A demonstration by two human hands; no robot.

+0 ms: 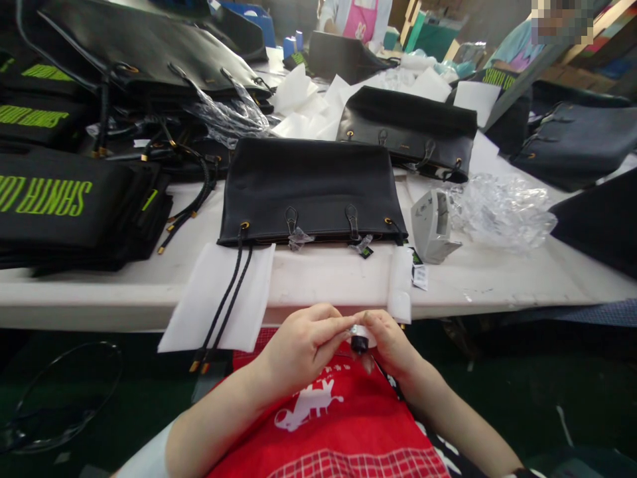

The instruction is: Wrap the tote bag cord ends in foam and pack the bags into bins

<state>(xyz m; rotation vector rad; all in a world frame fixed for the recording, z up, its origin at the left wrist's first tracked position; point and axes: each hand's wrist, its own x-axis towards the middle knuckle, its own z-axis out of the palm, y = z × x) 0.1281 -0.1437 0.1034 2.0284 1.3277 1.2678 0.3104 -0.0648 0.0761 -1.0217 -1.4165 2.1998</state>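
Note:
Just past the table's front edge, over my red apron, both hands meet at a small white object with a black end; its kind is unclear. My right hand is closed around it. My left hand has its fingers pinched together against its left side, and whatever lies between those fingertips is hidden. In front of them a black handbag lies flat on the table. Black cords with gold tips hang from its left eyelet over a white foam sheet. White wrapping covers the strap at its right.
Black pouches with green lettering are stacked at left. A grey plastic device stands right of the bag, beside crumpled clear plastic. Another black bag lies behind. White sheets and co-workers are farther back.

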